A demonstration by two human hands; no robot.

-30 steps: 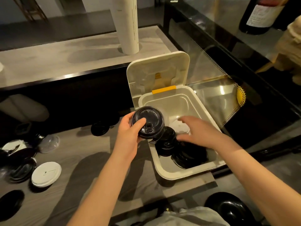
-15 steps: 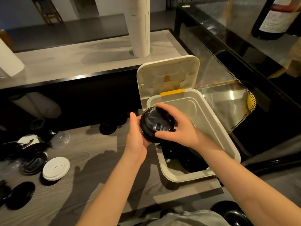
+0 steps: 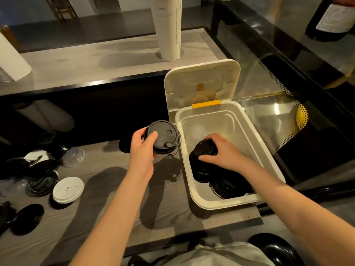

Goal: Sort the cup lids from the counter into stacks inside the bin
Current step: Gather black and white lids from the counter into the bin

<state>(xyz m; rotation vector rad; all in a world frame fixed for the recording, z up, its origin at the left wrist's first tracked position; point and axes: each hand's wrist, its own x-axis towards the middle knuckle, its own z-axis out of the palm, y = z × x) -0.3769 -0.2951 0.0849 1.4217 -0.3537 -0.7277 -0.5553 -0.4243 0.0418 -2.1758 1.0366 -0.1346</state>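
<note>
Left hand (image 3: 142,150) pinches a black lid (image 3: 163,137) by its rim, thumb on top, over the counter (image 3: 172,208) just left of the bin (image 3: 222,204). Right hand (image 3: 222,152) grips the black stack (image 3: 199,169) inside the bin, by its left wall. We judge the lids to be thin moulded plastic: light, springy, slick. We'd grab the rim, not the dome. Loose lids (image 3: 43,182) lie at the counter's left edge.

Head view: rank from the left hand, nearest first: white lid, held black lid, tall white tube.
1. Black lid, held in the left hand.
2. White lid, on the counter, leftward.
3. Tall white tube, on the far ledge.
</note>
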